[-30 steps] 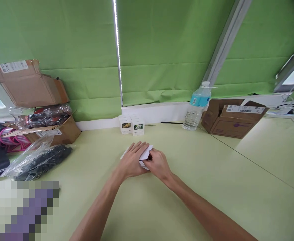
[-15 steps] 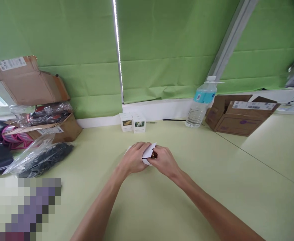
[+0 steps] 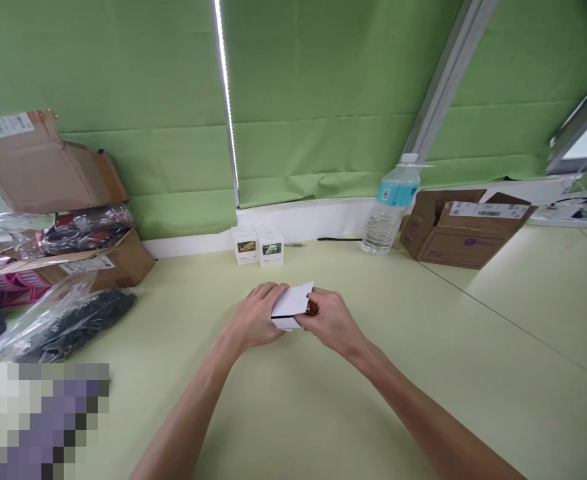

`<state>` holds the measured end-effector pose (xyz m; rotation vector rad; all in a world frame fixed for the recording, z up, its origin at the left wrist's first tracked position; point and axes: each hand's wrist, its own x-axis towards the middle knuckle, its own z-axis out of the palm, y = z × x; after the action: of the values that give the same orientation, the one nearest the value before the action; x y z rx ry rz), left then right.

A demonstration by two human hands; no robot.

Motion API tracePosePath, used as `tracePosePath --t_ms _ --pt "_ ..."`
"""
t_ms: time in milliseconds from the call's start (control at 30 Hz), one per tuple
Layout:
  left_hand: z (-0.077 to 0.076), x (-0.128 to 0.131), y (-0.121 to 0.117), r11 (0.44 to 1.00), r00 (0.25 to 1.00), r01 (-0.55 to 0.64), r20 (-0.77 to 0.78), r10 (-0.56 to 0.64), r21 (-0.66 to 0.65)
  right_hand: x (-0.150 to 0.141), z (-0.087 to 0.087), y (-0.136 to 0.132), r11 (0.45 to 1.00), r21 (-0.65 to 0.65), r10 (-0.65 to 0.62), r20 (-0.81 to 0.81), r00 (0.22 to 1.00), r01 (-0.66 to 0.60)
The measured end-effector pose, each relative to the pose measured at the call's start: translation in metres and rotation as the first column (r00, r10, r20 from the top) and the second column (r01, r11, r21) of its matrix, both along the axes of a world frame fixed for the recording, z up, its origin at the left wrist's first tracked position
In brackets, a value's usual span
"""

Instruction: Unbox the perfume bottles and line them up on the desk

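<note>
- Head view: you are holding a small white box (image 3: 291,301) between your hands over the pale green table (image 3: 293,413); its underside is hiding, so touching or raised, you cannot tell.
- Your left hand (image 3: 256,317) is curving closed around the box's left part, its fingers lying along the far side.
- Your right hand (image 3: 329,320) is pinching a shiny brown object (image 3: 312,308) at the box's right end, mostly hidden by curled fingers.
- The box's long axis seems to be running left to right, hand to hand; the brown object is sitting nearer your right.
- Farther off, printed cartons (image 3: 272,254) are standing upright, well apart from both hands.
</note>
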<state>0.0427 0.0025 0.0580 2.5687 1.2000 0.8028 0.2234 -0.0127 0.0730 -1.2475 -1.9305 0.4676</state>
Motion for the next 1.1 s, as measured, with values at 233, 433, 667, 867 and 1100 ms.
tracePosePath --t_ms 233,433,667,867,1100 --pt "-0.004 -0.009 0.005 0.998 0.998 -0.054 -0.038 0.055 0.016 0.004 0.001 0.001 1.0 -0.005 -0.029 -0.064 0.998 0.029" --pt "-0.009 -0.021 0.011 0.992 0.987 -0.115 -0.106 0.12 0.052 0.008 0.006 0.001 0.999 -0.052 0.004 -0.156 0.988 -0.012" --pt "-0.024 -0.039 0.022 0.981 0.968 -0.189 -0.162 0.194 0.047 0.018 0.01 0.006 0.995 -0.097 -0.004 -0.231 0.973 -0.019" --pt "-0.011 -0.031 0.013 0.986 0.985 -0.169 -0.047 0.169 0.007 0.024 0.01 0.008 0.993 -0.114 -0.033 -0.16 0.987 0.015" --pt "-0.005 -0.014 0.007 0.989 0.989 -0.145 -0.02 0.146 0.034 0.025 0.013 0.007 1.0 -0.022 -0.009 -0.046 0.999 0.008"
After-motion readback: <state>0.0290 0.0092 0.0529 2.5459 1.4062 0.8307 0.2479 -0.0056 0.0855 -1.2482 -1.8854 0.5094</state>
